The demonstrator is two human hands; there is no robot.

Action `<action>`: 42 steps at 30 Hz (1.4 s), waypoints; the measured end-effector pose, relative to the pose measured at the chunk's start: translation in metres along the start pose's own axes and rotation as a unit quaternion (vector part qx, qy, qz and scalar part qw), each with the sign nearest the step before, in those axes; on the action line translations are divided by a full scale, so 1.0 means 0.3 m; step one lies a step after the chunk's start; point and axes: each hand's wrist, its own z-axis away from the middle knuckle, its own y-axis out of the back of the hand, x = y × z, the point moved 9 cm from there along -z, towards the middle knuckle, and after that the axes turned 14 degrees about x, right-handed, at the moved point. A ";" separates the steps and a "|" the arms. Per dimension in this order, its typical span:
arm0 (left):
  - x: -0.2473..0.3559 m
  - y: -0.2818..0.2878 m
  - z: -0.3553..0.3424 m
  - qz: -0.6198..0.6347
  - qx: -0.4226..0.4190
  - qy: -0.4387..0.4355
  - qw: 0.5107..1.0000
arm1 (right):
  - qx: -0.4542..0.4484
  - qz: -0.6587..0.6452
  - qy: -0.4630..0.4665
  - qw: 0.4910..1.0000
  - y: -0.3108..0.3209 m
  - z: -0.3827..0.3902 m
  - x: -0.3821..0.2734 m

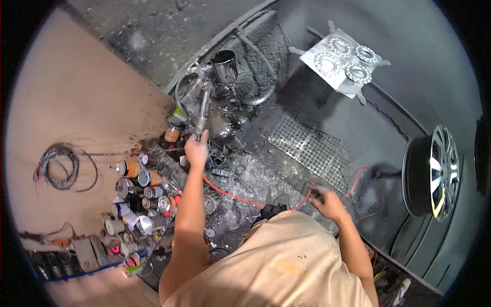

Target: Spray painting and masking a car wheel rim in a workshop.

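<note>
My left hand point(197, 151) reaches forward, its fingers closed at the lower end of a silver spray gun point(204, 105). A dark, paint-coated metal cup point(225, 67) stands at the gun's upper end. From beside my left wrist a thin red hose point(238, 196) runs across in front of my body toward my right side. There my right hand point(328, 203) is closed on the hose at waist height, with a small dark part at the fingertips. The exact grip of the left fingers is partly hidden by the back of the hand.
Several paint cans point(148, 178) crowd the left side, beside a coiled dark hose point(64, 166). A wheel rim point(432, 174) stands at the right. Ring-shaped parts lie on a silver-covered stand point(312, 57) at far right. A perforated mat point(307, 146) covers floor ahead.
</note>
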 end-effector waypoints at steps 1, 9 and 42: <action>0.034 -0.011 0.055 0.042 -0.006 0.018 0.999 | -0.024 0.009 -0.025 0.999 0.003 -0.032 -0.017; 0.436 -0.254 0.738 0.167 -0.222 0.004 0.960 | 0.292 0.008 0.089 0.952 0.230 -0.331 -0.268; 1.875 -0.319 2.548 0.249 -0.913 -0.243 0.214 | 0.525 -0.218 -0.231 0.789 1.365 1.033 0.434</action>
